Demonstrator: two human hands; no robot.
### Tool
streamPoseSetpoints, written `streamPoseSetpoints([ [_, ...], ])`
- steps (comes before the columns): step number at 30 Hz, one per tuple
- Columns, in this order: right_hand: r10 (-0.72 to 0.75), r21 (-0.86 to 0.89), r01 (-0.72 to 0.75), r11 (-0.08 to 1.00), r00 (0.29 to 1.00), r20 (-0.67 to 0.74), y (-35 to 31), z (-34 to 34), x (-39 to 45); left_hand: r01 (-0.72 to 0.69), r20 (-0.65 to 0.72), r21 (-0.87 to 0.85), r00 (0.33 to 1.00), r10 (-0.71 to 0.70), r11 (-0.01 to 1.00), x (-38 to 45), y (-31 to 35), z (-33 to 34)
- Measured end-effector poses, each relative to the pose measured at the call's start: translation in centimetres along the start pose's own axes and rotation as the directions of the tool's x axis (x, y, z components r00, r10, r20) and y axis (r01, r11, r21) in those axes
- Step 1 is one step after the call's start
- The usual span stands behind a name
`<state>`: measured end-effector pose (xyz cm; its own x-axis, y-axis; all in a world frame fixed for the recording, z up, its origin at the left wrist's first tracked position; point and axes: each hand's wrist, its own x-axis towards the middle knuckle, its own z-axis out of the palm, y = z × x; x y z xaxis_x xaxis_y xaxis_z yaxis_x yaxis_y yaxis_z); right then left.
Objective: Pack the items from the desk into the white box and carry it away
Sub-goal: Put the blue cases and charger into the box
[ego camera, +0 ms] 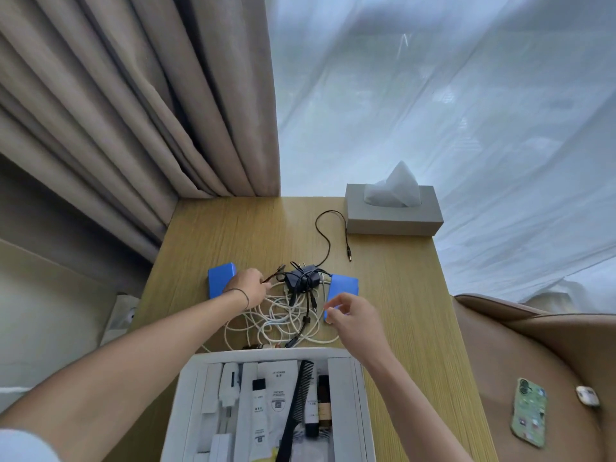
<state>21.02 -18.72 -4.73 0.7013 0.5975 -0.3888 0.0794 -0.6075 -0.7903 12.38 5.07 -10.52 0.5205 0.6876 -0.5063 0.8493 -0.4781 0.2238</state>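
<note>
Nearest you, the white cardboard box holds toiletries. Beyond — your left hand pinches a thin dark cable end from the tangled cords; right hand hovers, fingers loosely curled, empty.

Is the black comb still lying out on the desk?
No, the black comb already lies inside the white box, among tubes and bottles.
</note>
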Motion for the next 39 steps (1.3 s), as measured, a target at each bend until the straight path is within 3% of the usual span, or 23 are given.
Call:
streamPoseSetpoints([
  [7,-0.027,0.127,0.023,0.992,0.999,0.024,-2.0,1.0,-1.2,-0.082,-0.102,-0.182,0.993,0.064,0.98,-2.4,-1.1,-3.0],
  [10,-0.031,0.181,0.019,0.983,0.998,0.059,-3.1,2.3,-1.7,-0.07,-0.205,-0.314,0.979,0.004,0.947,-3.7,-2.1,-5.5],
  [12,-0.025,0.227,0.0,0.974,0.994,0.108,-3.9,3.5,-2.1,-0.081,-0.237,-0.459,0.971,-0.034,0.885,-4.5,-2.6,-7.4],
  [14,-0.009,0.299,-0.044,0.953,0.985,0.175,-4.6,4.8,-2.2,-0.115,-0.211,-0.643,0.977,-0.03,0.757,-5.9,-2.7,-9.0],
  [16,0.023,0.378,-0.119,0.918,0.969,0.247,-5.3,6.0,-2.2,-0.153,-0.171,-0.738,0.985,0.036,0.658,-7.7,-2.6,-10.3],
  [18,0.06,0.456,-0.196,0.868,0.954,0.295,-6.0,6.8,-2.3,-0.218,-0.162,-0.749,0.976,0.146,0.626,-10.0,-2.1,-11.0],
  [24,0.113,0.523,-0.239,0.818,0.959,0.261,-7.1,7.6,-2.7,-0.312,-0.142,-0.835,0.918,0.37,0.453,-18.4,-0.1,-13.1],
  [27,0.068,0.678,-0.354,0.644,0.91,0.41,-6.8,6.8,-3.5,-0.292,-0.116,-0.889,0.889,0.443,0.354,-22.0,0.7,-14.3],
  [29,-0.024,0.714,-0.389,0.582,0.87,0.493,-6.0,6.1,-4.3,-0.275,-0.097,-0.905,0.875,0.474,0.323,-23.7,0.7,-14.7],
  [33,-0.201,0.683,-0.265,0.681,0.829,0.521,-4.3,5.0,-6.1,-0.271,-0.071,-0.893,0.873,0.483,0.358,-25.6,-0.1,-14.4],
  [39,-0.234,0.511,-0.139,0.848,0.767,0.597,-1.7,2.7,-9.5,-0.192,0.041,-0.883,0.878,0.477,0.429,-25.9,-2.9,-12.4],
])
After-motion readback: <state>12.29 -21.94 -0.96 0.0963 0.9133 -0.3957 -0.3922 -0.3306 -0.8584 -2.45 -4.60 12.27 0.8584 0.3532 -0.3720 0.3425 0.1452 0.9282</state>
